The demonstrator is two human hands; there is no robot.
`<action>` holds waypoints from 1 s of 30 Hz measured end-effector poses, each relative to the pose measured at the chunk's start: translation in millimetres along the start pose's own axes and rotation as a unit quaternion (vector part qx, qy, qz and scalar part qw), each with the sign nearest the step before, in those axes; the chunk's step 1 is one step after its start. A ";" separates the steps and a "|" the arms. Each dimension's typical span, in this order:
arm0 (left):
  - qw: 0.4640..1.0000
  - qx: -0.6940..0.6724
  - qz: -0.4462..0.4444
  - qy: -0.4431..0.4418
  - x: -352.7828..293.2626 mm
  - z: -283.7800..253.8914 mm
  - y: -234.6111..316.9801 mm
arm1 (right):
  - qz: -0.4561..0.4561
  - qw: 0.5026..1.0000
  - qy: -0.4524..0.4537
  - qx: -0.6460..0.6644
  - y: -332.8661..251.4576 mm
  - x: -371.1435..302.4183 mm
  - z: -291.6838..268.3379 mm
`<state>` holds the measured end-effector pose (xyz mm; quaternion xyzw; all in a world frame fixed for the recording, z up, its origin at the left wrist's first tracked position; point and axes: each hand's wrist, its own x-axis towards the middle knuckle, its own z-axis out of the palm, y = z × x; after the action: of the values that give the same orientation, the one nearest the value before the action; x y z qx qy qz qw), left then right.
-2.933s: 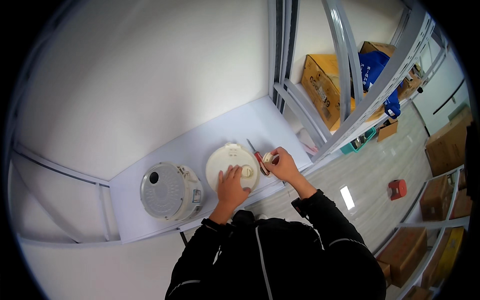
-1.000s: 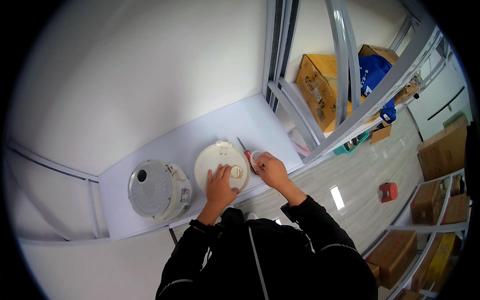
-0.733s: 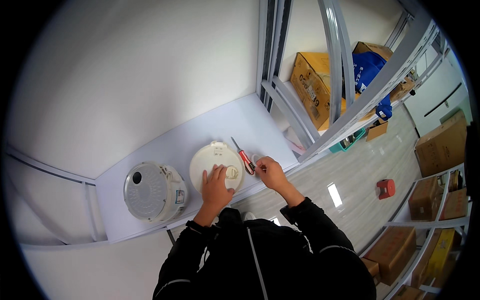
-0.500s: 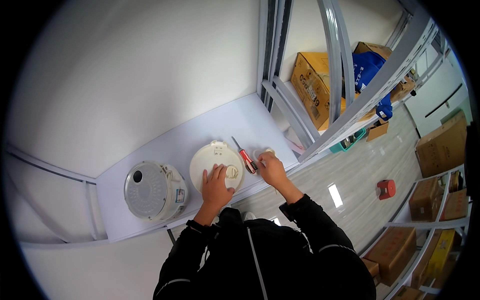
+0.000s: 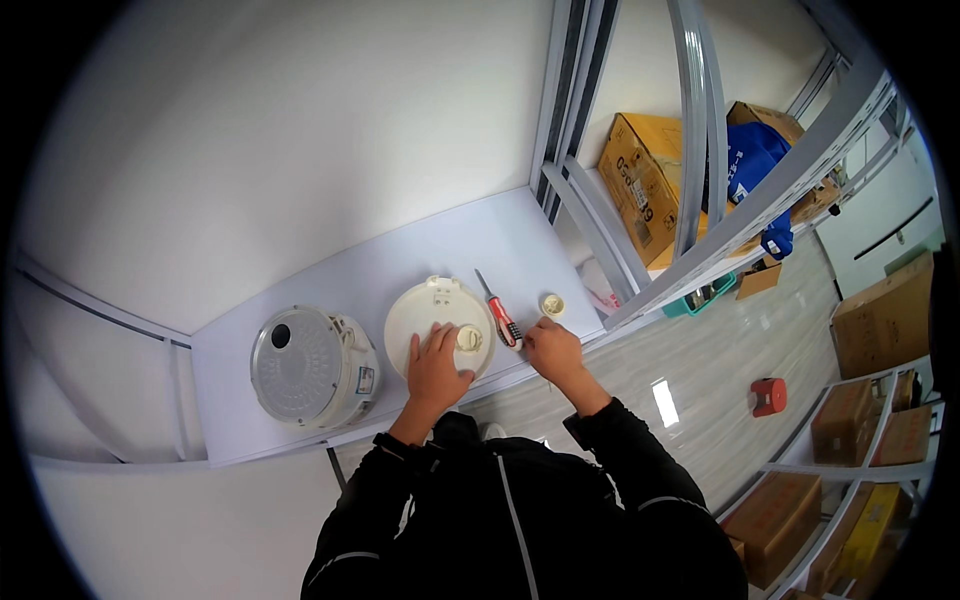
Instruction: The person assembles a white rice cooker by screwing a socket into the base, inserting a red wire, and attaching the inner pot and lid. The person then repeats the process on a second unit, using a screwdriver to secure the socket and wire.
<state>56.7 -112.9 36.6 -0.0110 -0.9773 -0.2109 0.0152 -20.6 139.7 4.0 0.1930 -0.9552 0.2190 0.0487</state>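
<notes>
A round cream lid with a hinge piece at its far edge lies flat on the white shelf. My left hand rests on its near part, fingers extended, beside a small round fitting on the lid. To the lid's right lies a screwdriver with a red and black handle, its shaft pointing away. My right hand is just right of that handle, fingers curled together; what they hold, if anything, is hidden. Slightly beyond it sits a small round cream cap.
A round white appliance, like a rice cooker, stands at the left of the white shelf. A grey metal frame rises at right, with a yellow carton behind it. A red stool stands on the floor.
My right hand has drawn back from the small cream cap, which now stands uncovered on the shelf. My left hand stays on the lid. The whole view has shifted slightly.
</notes>
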 end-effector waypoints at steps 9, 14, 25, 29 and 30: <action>1.000 -0.011 -0.012 -0.001 -4.0 -2.0 -5.8 | 0.005 0.997 0.046 0.059 -6.4 1.7 -8.9; 1.000 -0.006 0.004 0.013 -3.5 -4.7 -3.5 | -0.002 0.992 0.007 0.130 -37.0 9.1 -30.4; 0.998 -0.058 0.031 0.001 -11.4 -18.2 -16.8 | -0.002 1.000 0.025 -0.016 -51.8 16.3 -1.5; 0.998 -0.014 0.067 -0.018 -16.1 -16.7 -17.9 | -0.011 0.998 0.016 -0.055 -49.7 21.3 4.6; 0.997 0.002 0.072 -0.018 -16.2 -15.8 -17.6 | -0.010 0.998 0.019 -0.060 -48.2 23.2 7.1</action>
<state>72.8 -135.7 43.2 -0.0857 -0.9745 -0.2073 0.0124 -23.2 88.5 21.0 0.1955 -0.9635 0.1642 0.0804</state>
